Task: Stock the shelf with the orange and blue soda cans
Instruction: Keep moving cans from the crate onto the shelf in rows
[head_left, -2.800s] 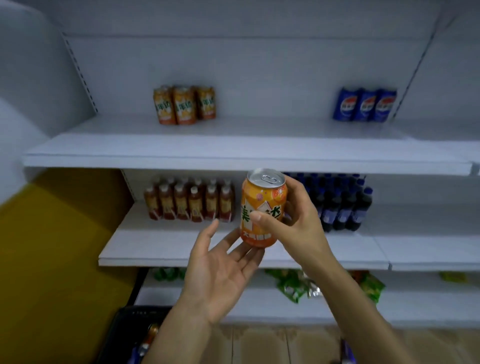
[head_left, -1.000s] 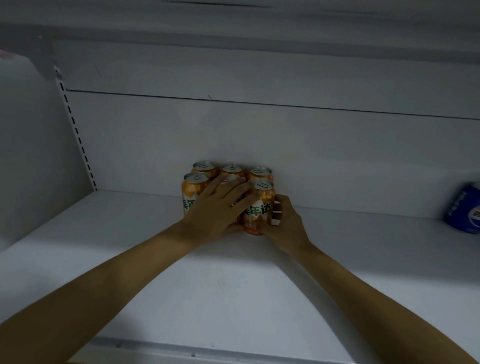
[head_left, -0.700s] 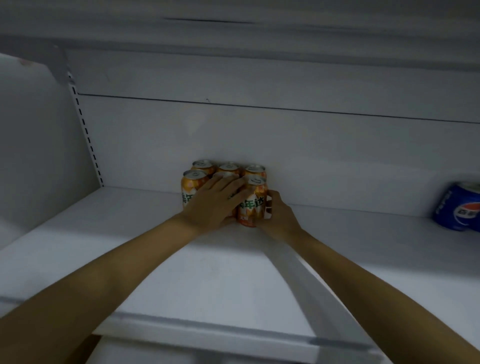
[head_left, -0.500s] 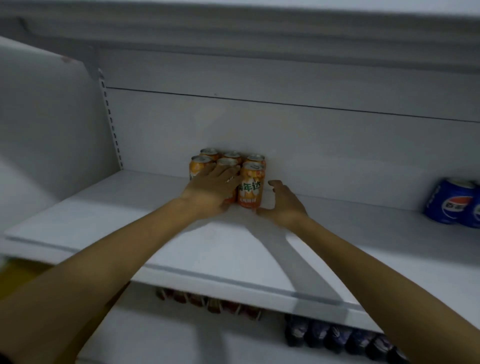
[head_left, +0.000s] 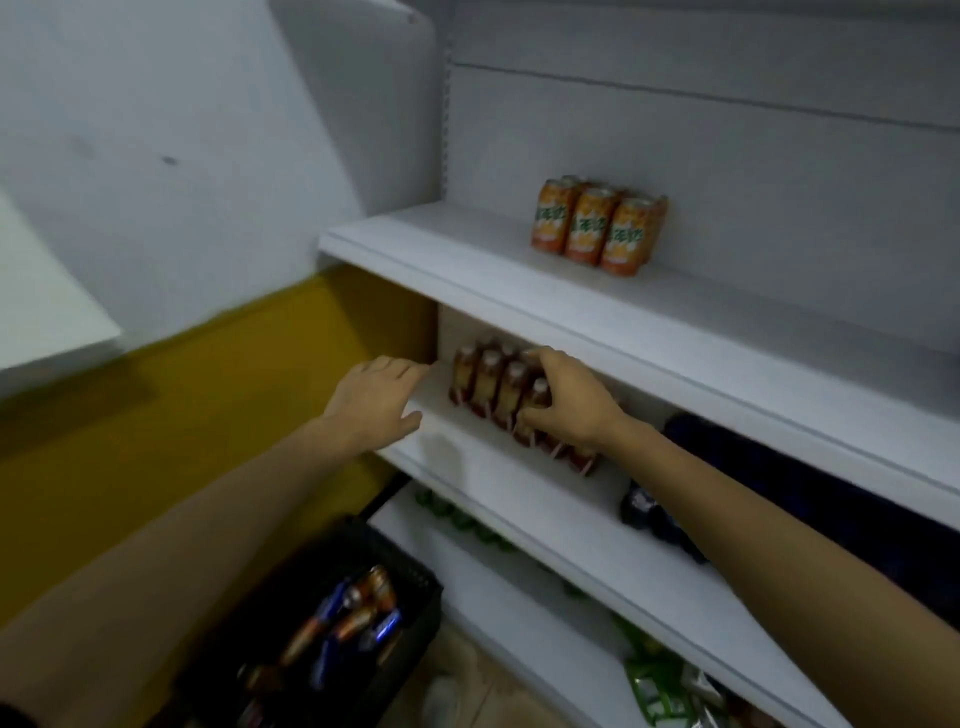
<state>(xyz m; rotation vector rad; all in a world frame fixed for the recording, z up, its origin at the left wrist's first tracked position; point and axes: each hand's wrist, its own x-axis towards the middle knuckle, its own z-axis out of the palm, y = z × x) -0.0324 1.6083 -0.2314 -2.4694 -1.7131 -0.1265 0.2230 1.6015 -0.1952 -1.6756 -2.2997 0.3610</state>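
My left hand (head_left: 376, 402) hangs with a slack, empty grip, fingers loosely spread, in front of the middle shelf (head_left: 519, 499); my right hand (head_left: 566, 402) has its grip loosely curled over the brown bottles (head_left: 488, 387), and I cannot tell whether it clasps one. The next cans (head_left: 353, 613) lie on their sides in the black crate (head_left: 415, 577) at about six o'clock from my left hand, well below it, long axes running roughly toward one o'clock. My left hand is nearer. The stocked orange cans (head_left: 597, 228) stand upright on the top shelf (head_left: 467, 260), at one o'clock.
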